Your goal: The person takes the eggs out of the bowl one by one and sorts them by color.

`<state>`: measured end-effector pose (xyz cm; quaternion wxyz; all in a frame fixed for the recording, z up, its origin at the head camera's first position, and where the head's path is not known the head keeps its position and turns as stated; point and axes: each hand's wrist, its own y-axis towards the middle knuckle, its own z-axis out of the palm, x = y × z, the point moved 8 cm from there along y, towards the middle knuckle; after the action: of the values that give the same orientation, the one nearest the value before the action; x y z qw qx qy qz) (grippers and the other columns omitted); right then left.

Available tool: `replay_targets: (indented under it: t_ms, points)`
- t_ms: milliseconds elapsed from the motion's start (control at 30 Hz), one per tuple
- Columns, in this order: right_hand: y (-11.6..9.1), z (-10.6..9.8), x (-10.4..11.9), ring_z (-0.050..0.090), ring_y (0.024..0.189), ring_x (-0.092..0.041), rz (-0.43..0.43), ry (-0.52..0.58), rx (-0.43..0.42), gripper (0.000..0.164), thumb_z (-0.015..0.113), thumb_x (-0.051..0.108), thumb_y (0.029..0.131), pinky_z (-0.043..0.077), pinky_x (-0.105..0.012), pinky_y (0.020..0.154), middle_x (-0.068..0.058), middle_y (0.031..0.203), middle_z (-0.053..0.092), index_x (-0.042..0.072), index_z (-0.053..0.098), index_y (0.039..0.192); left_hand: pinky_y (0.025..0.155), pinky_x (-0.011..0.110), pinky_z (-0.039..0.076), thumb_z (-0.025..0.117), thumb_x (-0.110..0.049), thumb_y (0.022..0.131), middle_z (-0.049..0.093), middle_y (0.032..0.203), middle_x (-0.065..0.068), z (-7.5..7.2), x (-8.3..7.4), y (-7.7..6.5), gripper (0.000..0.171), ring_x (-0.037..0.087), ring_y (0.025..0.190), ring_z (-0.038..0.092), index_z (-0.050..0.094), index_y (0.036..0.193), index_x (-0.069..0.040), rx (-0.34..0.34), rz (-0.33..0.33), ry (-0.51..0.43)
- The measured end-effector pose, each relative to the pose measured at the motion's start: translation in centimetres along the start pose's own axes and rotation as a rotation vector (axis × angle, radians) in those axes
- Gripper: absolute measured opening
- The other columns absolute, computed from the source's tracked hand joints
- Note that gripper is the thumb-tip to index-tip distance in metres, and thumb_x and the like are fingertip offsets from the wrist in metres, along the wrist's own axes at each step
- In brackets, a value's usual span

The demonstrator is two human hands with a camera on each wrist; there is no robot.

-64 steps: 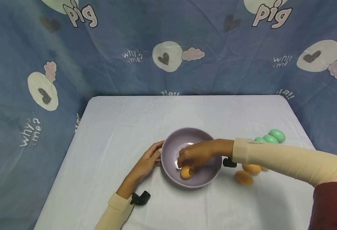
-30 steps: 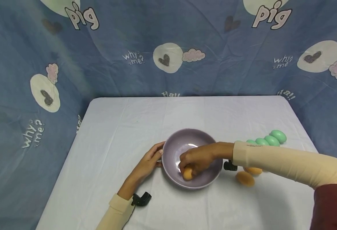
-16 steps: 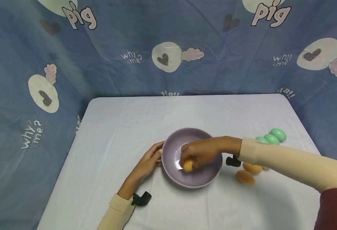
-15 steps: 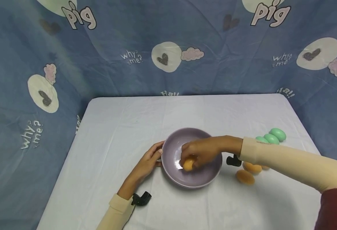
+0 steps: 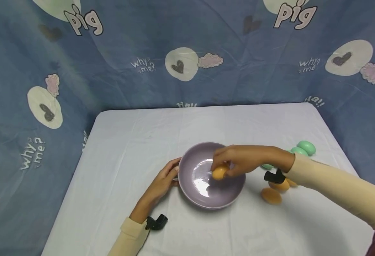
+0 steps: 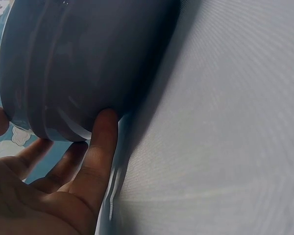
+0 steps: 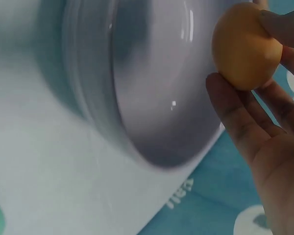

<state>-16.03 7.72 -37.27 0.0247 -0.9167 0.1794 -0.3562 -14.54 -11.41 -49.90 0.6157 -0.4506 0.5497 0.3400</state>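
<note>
A mauve bowl (image 5: 189, 186) stands on the white-covered table. My left hand (image 5: 163, 180) touches its outer left side. The left wrist view has those fingers (image 6: 102, 147) extended against the wall, with the thumb at the rim. Over the bowl, my right hand (image 5: 238, 158) pinches an orange egg (image 5: 219, 172) between thumb and fingertips. In the right wrist view the same egg (image 7: 245, 46) is smooth and whole, raised near the rim, and the bowl's inside shows bare beneath it.
Orange eggs (image 5: 271, 196) lie on the table right of the bowl, below the right forearm. Several green eggs (image 5: 306, 148) sit farther back on the right, partly hidden by the right wrist. A blue printed cloth (image 5: 126, 89) hangs behind the table.
The right hand has lifted the orange egg off the bowl's bottom and moved it up and to the right. The left hand stays at the bowl's side.
</note>
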Motion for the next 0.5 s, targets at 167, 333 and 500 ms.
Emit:
replay_targets:
  t_ms: [167, 333, 500]
  points:
    - [-1.6, -0.7, -0.3, 0.053, 0.090, -0.009, -0.023, -0.011, -0.058, 0.040, 0.064, 0.005, 0.079, 0.051, -0.023, 0.077, 0.008, 0.102, 0.056, 0.027, 0.063, 0.113, 0.078, 0.035, 0.056, 0.046, -0.040, 0.097, 0.043, 0.140, 0.001, 0.0, 0.0, 0.0, 0.042, 0.021, 0.107, 0.055, 0.042, 0.137, -0.027, -0.015, -0.006, 0.007]
    - [-2.6, -1.3, -0.4, 0.054, 0.086, -0.009, -0.054, -0.009, -0.106, 0.039, 0.064, 0.004, 0.080, 0.051, -0.022, 0.071, 0.007, 0.101, 0.057, 0.025, 0.062, 0.112, 0.079, 0.037, 0.056, 0.045, -0.041, 0.097, 0.042, 0.141, -0.001, 0.1, 0.1, 0.1, 0.042, 0.023, 0.108, 0.055, 0.042, 0.137, -0.029, -0.011, -0.001, 0.005]
    - [-3.7, -1.7, -1.0, 0.054, 0.091, -0.008, -0.007, 0.038, -0.135, 0.041, 0.063, 0.003, 0.081, 0.053, -0.024, 0.074, 0.009, 0.105, 0.057, 0.025, 0.061, 0.115, 0.080, 0.037, 0.055, 0.045, -0.045, 0.096, 0.042, 0.141, -0.001, 0.2, 0.1, 0.2, 0.044, 0.024, 0.109, 0.055, 0.041, 0.137, -0.030, -0.002, -0.002, 0.014]
